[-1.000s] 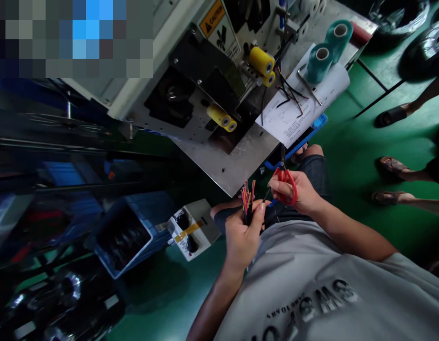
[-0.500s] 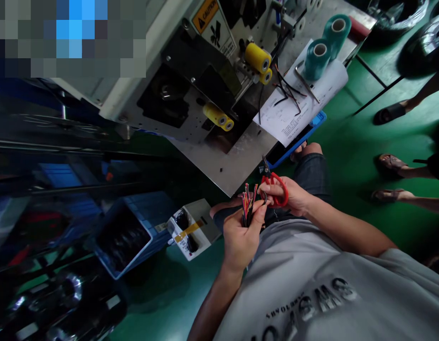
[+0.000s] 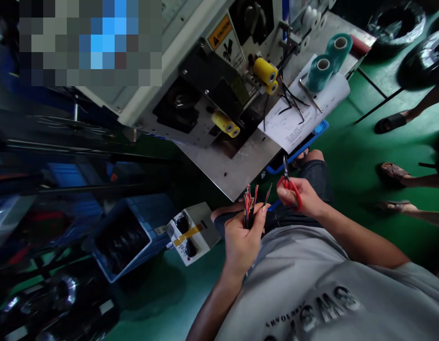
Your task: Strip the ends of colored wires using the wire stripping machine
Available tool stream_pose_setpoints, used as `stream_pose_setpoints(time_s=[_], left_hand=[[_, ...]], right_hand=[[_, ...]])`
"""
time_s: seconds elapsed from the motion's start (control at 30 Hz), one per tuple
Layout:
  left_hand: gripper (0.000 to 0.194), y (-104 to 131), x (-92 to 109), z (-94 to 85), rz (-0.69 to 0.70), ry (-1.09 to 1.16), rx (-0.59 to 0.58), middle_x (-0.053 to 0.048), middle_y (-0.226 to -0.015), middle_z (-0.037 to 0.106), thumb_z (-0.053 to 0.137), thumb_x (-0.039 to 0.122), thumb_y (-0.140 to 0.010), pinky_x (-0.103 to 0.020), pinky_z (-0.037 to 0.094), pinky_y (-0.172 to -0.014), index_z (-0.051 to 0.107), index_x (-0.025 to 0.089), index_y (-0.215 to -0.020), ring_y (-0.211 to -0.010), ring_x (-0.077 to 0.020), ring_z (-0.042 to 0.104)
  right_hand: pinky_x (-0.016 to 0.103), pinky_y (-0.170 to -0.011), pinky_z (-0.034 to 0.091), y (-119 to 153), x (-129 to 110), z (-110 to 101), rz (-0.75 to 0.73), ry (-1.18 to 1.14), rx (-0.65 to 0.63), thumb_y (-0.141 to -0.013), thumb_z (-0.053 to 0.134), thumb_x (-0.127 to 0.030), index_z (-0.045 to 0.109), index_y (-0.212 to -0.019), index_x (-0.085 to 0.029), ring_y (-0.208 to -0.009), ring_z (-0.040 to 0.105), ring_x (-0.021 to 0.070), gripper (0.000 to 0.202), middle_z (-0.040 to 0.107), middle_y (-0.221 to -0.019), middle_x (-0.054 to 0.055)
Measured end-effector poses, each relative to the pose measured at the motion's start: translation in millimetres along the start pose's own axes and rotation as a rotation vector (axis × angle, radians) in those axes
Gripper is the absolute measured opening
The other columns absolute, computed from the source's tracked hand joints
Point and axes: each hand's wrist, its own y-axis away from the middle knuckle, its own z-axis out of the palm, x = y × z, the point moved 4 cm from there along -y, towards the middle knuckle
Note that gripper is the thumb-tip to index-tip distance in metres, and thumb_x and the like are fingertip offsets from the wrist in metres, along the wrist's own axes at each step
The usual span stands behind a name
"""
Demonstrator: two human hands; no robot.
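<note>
My left hand [image 3: 242,235] is closed round a bundle of black cables [image 3: 248,208], whose thin coloured wire ends stick up above the fingers. Between its thumb and fingertips one separate cable end [image 3: 268,193] stands apart from the bundle, tilted to the right. My right hand [image 3: 300,195] grips red-handled scissors [image 3: 297,199], with the blades pointing up and away from me. The scissors are a short way to the right of the cable end and do not touch it. Both hands are above my lap, just off the near corner of the metal table.
A machine with yellow rollers [image 3: 265,71] and a caution label [image 3: 224,40] stands on the metal table [image 3: 237,177]. Paper [image 3: 294,128], cut wires and green rolls [image 3: 319,73] lie right. A white box [image 3: 196,232] and blue crate [image 3: 134,265] are left. Another person's feet [image 3: 393,170] show right.
My right hand has moved right with the scissors, away from the left hand. The single cable end now stands free between my left fingertips. The whole view has shifted slightly.
</note>
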Motion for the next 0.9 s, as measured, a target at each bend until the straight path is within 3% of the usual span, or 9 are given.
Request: stream_pose_setpoints(time_s=[0.1, 0.23, 0.37, 0.53, 0.73, 0.9], left_hand=[[0.021, -0.6, 0.3, -3.3, 0.032, -0.042, 0.025, -0.001, -0.068, 0.071, 0.072, 0.036, -0.098, -0.026, 0.054, -0.062, 0.089, 0.023, -0.101, -0.056, -0.0148, 0.064], [0.016, -0.5, 0.8, -3.7, 0.071, -0.101, 0.057, -0.002, -0.075, 0.074, 0.074, 0.031, -0.097, -0.028, 0.057, -0.069, 0.088, 0.024, -0.098, -0.060, -0.0164, 0.067], [0.013, 1.1, 2.6, -4.0, 0.099, -0.121, 0.088, -0.003, -0.079, 0.078, 0.076, 0.029, -0.094, -0.029, 0.058, -0.073, 0.088, 0.024, -0.095, -0.062, -0.0180, 0.068], [0.009, 3.9, 0.8, -4.5, 0.103, -0.121, 0.113, -0.003, -0.076, 0.077, 0.079, 0.028, -0.091, -0.027, 0.055, -0.067, 0.087, 0.023, -0.087, -0.063, -0.0184, 0.068], [0.015, 3.8, 3.1, -2.3, 0.176, -0.170, 0.104, -0.004, -0.079, 0.079, 0.076, 0.025, -0.093, -0.028, 0.055, -0.073, 0.084, 0.025, -0.081, -0.072, -0.0201, 0.073], [0.015, 4.4, 2.3, -2.3, 0.235, -0.231, 0.101, -0.005, -0.082, 0.081, 0.074, 0.025, -0.096, -0.028, 0.055, -0.074, 0.086, 0.025, -0.088, -0.074, -0.0204, 0.074]], right_hand=[[0.023, -0.056, 0.031, 15.6, 5.4, -2.4, 0.030, 0.281, -0.170, -0.080, 0.087, -0.055, 0.052, -0.070, -0.018, -0.061, 0.035, 0.0091, 0.053, 0.044, -0.064, -0.006], [0.024, -0.057, 0.032, 24.4, 6.7, 3.8, -0.021, 0.560, -0.285, -0.089, 0.076, -0.040, 0.056, -0.071, -0.017, -0.063, 0.039, 0.0098, 0.035, 0.049, -0.066, -0.005], [0.025, -0.059, 0.030, 20.8, 1.4, 11.7, -0.140, 0.712, -0.249, -0.090, 0.065, -0.029, 0.052, -0.068, -0.018, -0.061, 0.036, 0.0097, 0.028, 0.049, -0.063, -0.005], [0.027, -0.061, 0.028, 21.2, -4.1, 14.4, -0.215, 0.857, -0.228, -0.087, 0.061, -0.027, 0.049, -0.069, -0.020, -0.061, 0.038, 0.0112, 0.023, 0.052, -0.065, -0.002], [0.028, -0.062, 0.025, 26.4, -10.4, 16.0, -0.184, 0.957, -0.195, -0.088, 0.061, -0.030, 0.047, -0.070, -0.020, -0.062, 0.037, 0.0120, 0.025, 0.053, -0.066, 0.000], [0.029, -0.062, 0.024, 27.4, -15.1, 18.0, -0.148, 1.005, -0.188, -0.089, 0.061, -0.032, 0.048, -0.071, -0.020, -0.062, 0.036, 0.0124, 0.025, 0.054, -0.068, 0.001]])
